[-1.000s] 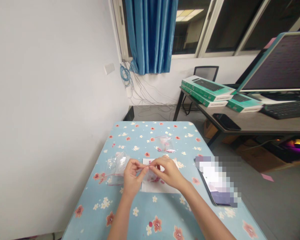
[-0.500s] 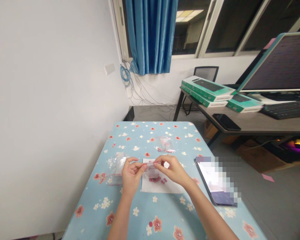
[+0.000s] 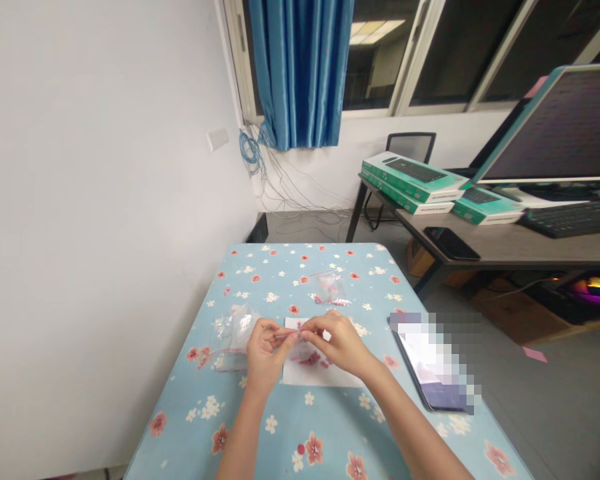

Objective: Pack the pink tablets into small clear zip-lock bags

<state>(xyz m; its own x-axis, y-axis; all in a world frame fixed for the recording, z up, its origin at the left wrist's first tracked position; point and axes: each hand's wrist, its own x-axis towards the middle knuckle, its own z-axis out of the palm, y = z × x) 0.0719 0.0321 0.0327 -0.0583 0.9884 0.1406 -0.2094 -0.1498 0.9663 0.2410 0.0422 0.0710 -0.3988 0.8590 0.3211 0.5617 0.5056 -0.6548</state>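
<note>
My left hand (image 3: 267, 347) and my right hand (image 3: 336, 341) meet over a white sheet of paper (image 3: 325, 379), thumbs and fingers pinching the red-edged top of a small clear zip bag (image 3: 303, 351). Dark pink pieces (image 3: 311, 360) show below the fingers; whether they lie in the bag or on the paper I cannot tell. Left of my left hand lie several clear plastic bags (image 3: 230, 330) in a loose pile. Farther back, another clear zip bag (image 3: 331, 288) holds a few pink bits.
A flowered blue cloth (image 3: 260, 273) covers the table. A tablet-like device (image 3: 430, 373), partly pixelated, lies at its right side. On the desk to the right are keyboard boxes (image 3: 410, 177), a black phone (image 3: 451, 243) and a monitor (image 3: 560, 127). A white wall (image 3: 105, 233) borders the left.
My fingers have drawn closer together along the bag's top edge, the left hand shifting slightly right. The bag stays between both hands; the things on the table look unmoved.
</note>
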